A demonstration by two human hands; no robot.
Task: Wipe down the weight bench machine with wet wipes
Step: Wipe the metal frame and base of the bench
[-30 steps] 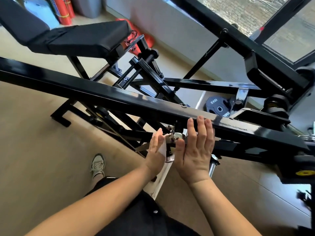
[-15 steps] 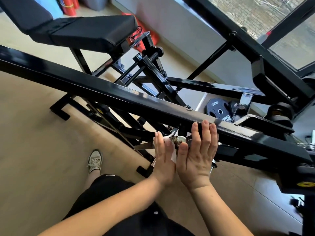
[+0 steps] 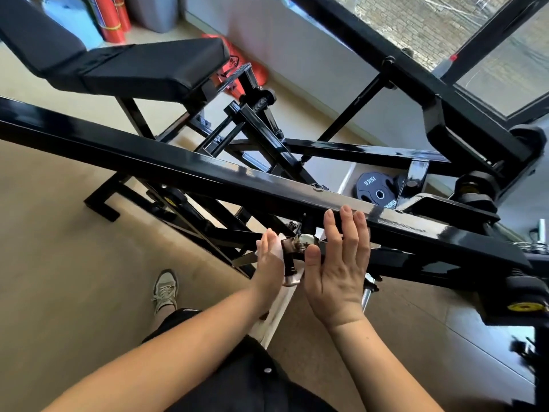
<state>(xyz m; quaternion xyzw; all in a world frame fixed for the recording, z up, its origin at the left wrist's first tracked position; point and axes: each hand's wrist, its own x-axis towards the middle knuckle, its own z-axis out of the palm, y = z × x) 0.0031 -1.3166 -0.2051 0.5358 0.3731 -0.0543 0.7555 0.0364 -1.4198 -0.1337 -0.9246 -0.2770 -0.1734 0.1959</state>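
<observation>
- The left hand (image 3: pixel 269 260) grips a white wet wipe (image 3: pixel 278 248), bunched between its palm and the machine. Its fingers are mostly hidden behind the hand.
- The wipe touches a small chrome fitting (image 3: pixel 307 239) just to the right of that hand, under the long black beam (image 3: pixel 208 171).
- The right hand (image 3: pixel 337 263) lies flat, fingers straight and together, on the near face of the beam. Its thumb tip is just below the fitting, so the fitting sits between the two hands.
- The beam's long axis runs across and just beyond both hands, from far left down to the near right.
- Judgement: the left hand is the working one and the right only steadies. The next stroke probably goes round the fitting or leftward along the beam, since the right hand blocks the other way.
- The bench pad (image 3: pixel 154 66) lies well beyond the left hand, up and to the left.
</observation>
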